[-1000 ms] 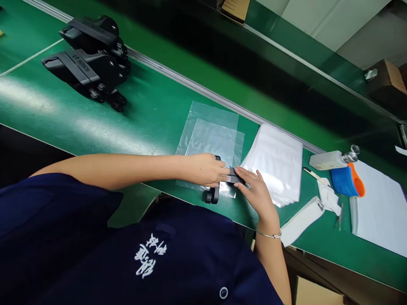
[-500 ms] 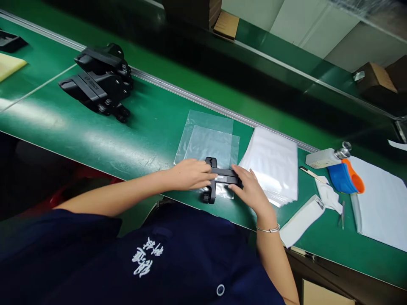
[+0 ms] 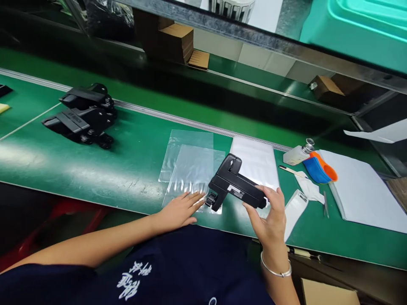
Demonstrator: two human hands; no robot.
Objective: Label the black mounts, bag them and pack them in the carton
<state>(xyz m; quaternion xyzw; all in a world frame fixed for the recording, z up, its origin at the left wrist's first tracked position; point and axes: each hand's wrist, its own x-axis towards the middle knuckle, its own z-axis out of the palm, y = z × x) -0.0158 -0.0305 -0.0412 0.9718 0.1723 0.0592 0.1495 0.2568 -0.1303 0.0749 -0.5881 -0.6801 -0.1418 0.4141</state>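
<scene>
My right hand (image 3: 269, 216) grips one end of a black T-shaped plastic bracket (image 3: 237, 186), thumb below and fingers above. The bracket is tilted and raised off the bench, with a small white label on its upward face. My left hand (image 3: 181, 212) lies flat with fingers stretched, at the lower edge of a clear plastic bag (image 3: 193, 169). Its fingertips are close to the bracket's knob end; whether they touch it I cannot tell. Another clear bag (image 3: 168, 156) lies partly under the first. A stack of white plastic bags (image 3: 254, 161) sits behind the bracket.
Black molded parts (image 3: 79, 118) rest on the green bench (image 3: 133, 169) at left. To the right are a metal-topped bottle (image 3: 295, 155), a blue and orange roll (image 3: 319, 168), a white cloth (image 3: 310, 186), tweezers (image 3: 326, 205) and white sheets (image 3: 369, 186). A metal shelf (image 3: 254, 46) crosses above.
My right hand has lifted the bracket off the bags and tilted it. My left hand has come off the bracket and moved down onto the bag's edge. The view has shifted upward.
</scene>
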